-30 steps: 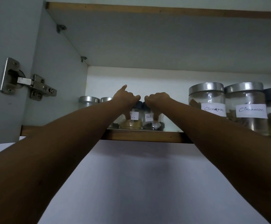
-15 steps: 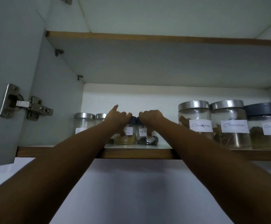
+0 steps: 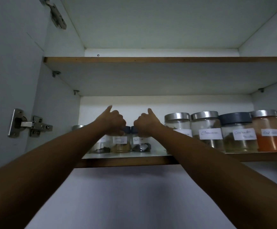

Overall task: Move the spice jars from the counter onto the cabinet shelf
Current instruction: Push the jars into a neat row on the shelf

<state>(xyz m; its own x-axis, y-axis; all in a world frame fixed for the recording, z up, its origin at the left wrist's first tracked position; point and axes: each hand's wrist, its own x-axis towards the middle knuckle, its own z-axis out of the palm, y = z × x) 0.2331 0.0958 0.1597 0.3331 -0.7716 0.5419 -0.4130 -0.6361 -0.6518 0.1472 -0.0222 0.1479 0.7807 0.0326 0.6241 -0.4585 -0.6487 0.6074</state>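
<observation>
The person is reaching up into the cabinet (image 3: 60,103). The left hand (image 3: 113,121) is curling its fingers round the top of the yellow jar (image 3: 120,145), one digit sticking up. The right hand (image 3: 145,124) is gripping the dark jar (image 3: 140,146) the same way. Both jars are standing upright on the shelf (image 3: 126,161), side by side just under the hands, left of the big jars (image 3: 207,129).

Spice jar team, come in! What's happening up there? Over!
Left hand grips yellow-powder jar; right hand grips dark-spice jar. Both jars down on shelf. Big jars stand to the right, not blocking.
</observation>
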